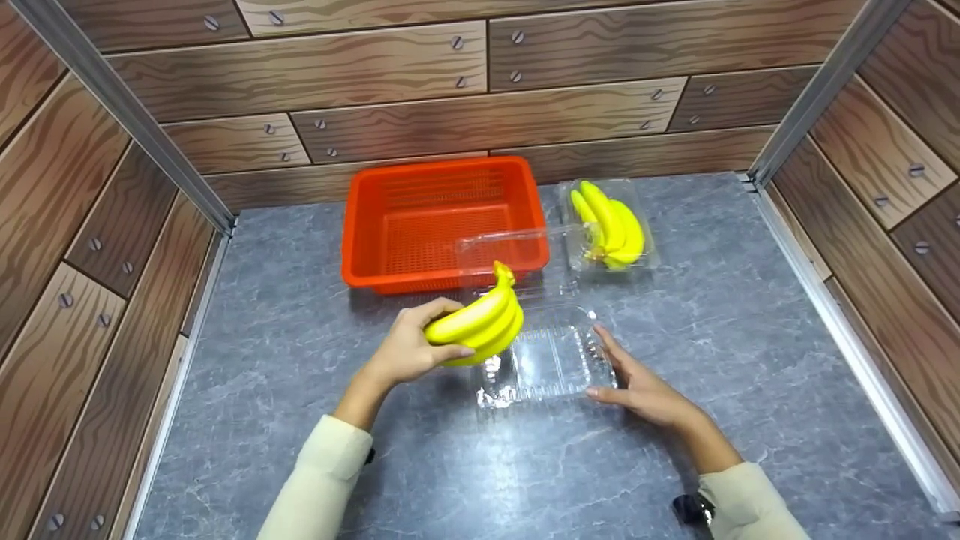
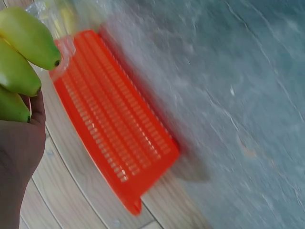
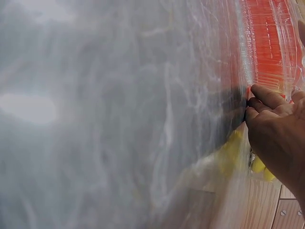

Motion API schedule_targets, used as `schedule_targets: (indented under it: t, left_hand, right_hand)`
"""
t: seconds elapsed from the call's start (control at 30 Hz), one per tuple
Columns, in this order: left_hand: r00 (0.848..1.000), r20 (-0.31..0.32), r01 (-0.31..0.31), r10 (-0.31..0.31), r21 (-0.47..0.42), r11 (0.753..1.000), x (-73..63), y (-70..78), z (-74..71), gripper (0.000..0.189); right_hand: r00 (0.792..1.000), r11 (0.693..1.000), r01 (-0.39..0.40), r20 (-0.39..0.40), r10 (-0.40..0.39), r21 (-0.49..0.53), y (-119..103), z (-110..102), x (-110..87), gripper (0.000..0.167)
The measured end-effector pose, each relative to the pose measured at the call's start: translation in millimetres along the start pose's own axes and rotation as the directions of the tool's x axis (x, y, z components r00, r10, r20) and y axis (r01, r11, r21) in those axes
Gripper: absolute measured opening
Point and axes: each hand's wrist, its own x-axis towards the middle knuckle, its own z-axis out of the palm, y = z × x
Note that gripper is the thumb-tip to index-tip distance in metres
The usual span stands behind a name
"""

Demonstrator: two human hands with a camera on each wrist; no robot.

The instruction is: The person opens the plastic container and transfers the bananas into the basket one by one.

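A bunch of yellow bananas [image 1: 480,322] is gripped in my left hand [image 1: 409,345], thumb on the near side and stem pointing up and away. The left wrist view shows the rounded ends of the bananas [image 2: 24,57] beside the hand. Just right of the bunch, a clear plastic clamshell box [image 1: 555,367] lies on the table with its lid [image 1: 517,240] raised at the back. My right hand [image 1: 645,386] is at the box's right side, fingers extended along the edge and thumb by the near right corner. The bunch overlaps the box's left part in the head view.
Behind the box stands a red plastic basket [image 1: 350,247], partly overlapped by the transparent lid. To its right, another clear box [image 1: 651,247] contains a bunch of bananas [image 1: 619,229]. Wood-patterned walls [image 1: 390,67] border the grey marbled table [image 1: 285,337] at the back and sides.
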Motion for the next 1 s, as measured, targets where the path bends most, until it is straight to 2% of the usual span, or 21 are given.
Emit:
schedule_targets:
  t: [0.27,0.63,0.87,1.0]
  left_hand:
    - [0.995,-0.093,-0.030,0.024,-0.065,0.997,-7.4,-5.1,-25.0,0.050]
    - [0.996,-0.090,-0.016,0.001,-0.168,0.986,-17.1,-7.3,-48.4,0.049]
    - [0.988,-0.149,-0.071,0.037,-0.231,0.970,-20.2,-6.0,-64.0,0.052]
    - [0.981,-0.190,-0.070,0.022,-0.248,0.966,-21.0,-7.1,-72.9,0.052]
  right_hand:
    - [1.000,1.000,-0.002,0.001,0.002,-0.009,0.2,1.3,0.4,0.109]
    - [1.000,1.000,-0.009,0.008,0.009,0.017,1.7,0.8,-0.4,0.110]
    - [1.000,1.000,-0.008,0.004,0.008,0.007,2.5,0.5,0.1,0.110]
    - [1.000,1.000,-0.005,0.004,0.005,0.010,2.4,0.6,-0.4,0.110]
